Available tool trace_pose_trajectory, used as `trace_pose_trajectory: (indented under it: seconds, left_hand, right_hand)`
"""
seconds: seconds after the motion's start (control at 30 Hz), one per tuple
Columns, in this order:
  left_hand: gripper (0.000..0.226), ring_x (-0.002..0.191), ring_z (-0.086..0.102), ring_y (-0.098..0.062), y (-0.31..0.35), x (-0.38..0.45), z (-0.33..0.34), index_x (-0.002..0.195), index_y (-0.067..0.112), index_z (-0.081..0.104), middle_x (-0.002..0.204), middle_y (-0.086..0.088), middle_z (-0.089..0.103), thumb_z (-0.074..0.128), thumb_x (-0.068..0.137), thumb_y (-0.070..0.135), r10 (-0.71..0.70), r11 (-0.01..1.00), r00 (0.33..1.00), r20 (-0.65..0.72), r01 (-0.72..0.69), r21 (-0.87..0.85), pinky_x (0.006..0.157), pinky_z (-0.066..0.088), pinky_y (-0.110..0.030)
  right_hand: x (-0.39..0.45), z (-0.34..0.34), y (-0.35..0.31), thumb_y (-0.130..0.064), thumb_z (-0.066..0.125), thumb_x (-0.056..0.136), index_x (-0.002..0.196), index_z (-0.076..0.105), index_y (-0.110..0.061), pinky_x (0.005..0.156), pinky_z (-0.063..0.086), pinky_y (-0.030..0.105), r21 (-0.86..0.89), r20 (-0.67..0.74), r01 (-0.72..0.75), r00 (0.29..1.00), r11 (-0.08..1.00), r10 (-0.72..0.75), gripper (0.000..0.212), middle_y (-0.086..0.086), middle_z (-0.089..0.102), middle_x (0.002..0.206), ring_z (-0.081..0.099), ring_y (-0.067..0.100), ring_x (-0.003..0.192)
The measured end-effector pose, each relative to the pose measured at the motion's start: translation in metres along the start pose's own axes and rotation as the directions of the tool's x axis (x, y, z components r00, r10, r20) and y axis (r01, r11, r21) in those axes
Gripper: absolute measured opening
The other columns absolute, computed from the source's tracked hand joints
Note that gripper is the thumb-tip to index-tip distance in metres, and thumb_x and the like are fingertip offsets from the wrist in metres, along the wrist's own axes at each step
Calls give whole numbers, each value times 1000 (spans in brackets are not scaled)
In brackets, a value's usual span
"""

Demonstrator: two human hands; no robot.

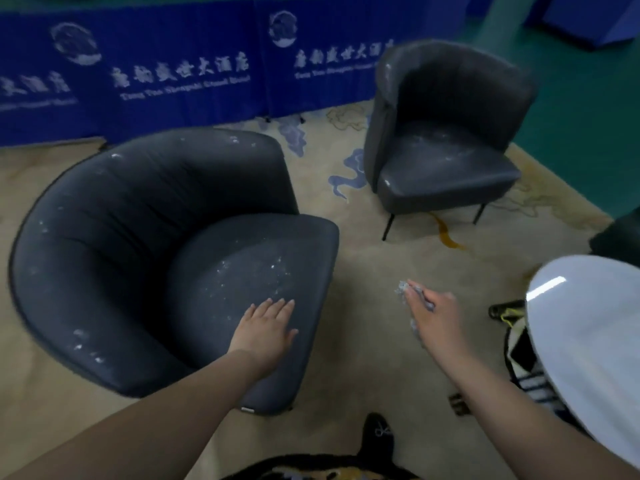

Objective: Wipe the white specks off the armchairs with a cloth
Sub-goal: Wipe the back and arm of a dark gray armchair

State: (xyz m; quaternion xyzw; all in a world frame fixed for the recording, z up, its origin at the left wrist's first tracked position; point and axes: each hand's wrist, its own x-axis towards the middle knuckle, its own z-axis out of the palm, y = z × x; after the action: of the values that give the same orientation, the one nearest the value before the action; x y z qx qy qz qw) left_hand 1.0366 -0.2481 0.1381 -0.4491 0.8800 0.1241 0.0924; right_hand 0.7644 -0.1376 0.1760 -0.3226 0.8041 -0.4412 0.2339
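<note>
A dark grey armchair [114, 237] stands close on the left, with white specks scattered over its seat and round its curved back. My left hand [265, 323] lies flat on the front of that seat, fingers straight. To the right of the chair, above the carpet, my right hand [433, 315] grips a small grey cloth [403, 288] that sticks out past the fingers. A second dark grey armchair [446, 147] stands farther back on the right, with white specks on its seat and left arm.
A round white table [588, 341] fills the right edge, with a black and white bag [519, 348] under it. Blue printed screens [156, 64] line the back. Beige patterned carpet [363, 237] lies between the chairs. A dark rug [346, 462] sits at the bottom.
</note>
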Motion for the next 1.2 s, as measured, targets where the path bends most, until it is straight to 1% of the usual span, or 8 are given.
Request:
trace_pose_trajectory:
  seconds: [0.07,0.13,0.23,0.47,0.7,0.87,1.03,1.2]
  left_hand:
    - [61,147,13,-18,14,10,-2,153,24,13,159,4,21,30,100,47,-90,995,996,4,90,-52,119,8,-38]
    - [60,147,14,-18,25,15,-1,153,24,14,159,4,22,30,100,47,-172,982,985,-13,170,-81,119,9,-38]
    - [61,146,17,-19,26,18,1,153,24,16,158,4,23,29,99,48,-276,954,961,-1,274,-122,119,11,-38]
    - [61,146,17,-19,-13,8,27,152,25,13,158,5,24,27,98,50,-526,827,846,92,534,-178,118,12,-41]
    - [62,146,18,-20,-59,26,30,153,25,13,157,3,24,29,98,49,-642,724,759,109,647,-240,118,13,-41]
    - [64,146,17,-20,-68,32,32,153,24,10,158,2,23,30,98,49,-712,636,686,147,720,-277,118,13,-40]
    - [64,146,16,-21,-68,45,38,153,23,11,159,1,22,30,98,48,-790,530,587,177,799,-282,117,14,-41]
    - [64,146,15,-21,-48,72,46,154,22,10,159,0,20,30,99,47,-883,332,410,228,890,-313,118,14,-41]
  right_hand:
    - [35,0,-3,-29,61,92,112,72,-19,70,54,30,-95,71,46,997,994,-39,25,13,60,97,64,20,71]
    - [61,3,-11,-31,60,92,114,71,-21,80,53,29,-143,133,103,988,984,-84,27,11,57,101,65,18,77]
    - [91,19,-21,-35,59,92,115,70,-24,64,41,8,-194,231,174,965,965,-127,28,9,57,101,57,0,66]
    - [134,90,-54,-34,62,91,112,71,-25,46,37,0,-108,459,222,876,969,-150,25,8,53,104,60,-3,61]
    - [166,156,-90,-38,58,92,113,70,-30,53,41,2,-148,600,340,777,928,-189,25,6,55,108,62,-1,63]
    - [181,194,-101,-33,59,93,114,70,-23,54,35,-5,-132,674,369,714,920,-189,26,9,54,111,52,-24,69]
    - [201,227,-113,-40,60,90,109,69,-34,51,37,-3,-111,795,426,580,898,-177,21,-4,49,100,56,-15,62]
    - [237,267,-120,-41,62,89,104,68,-40,45,41,5,-55,901,483,402,874,-166,16,-8,46,96,60,-4,55]
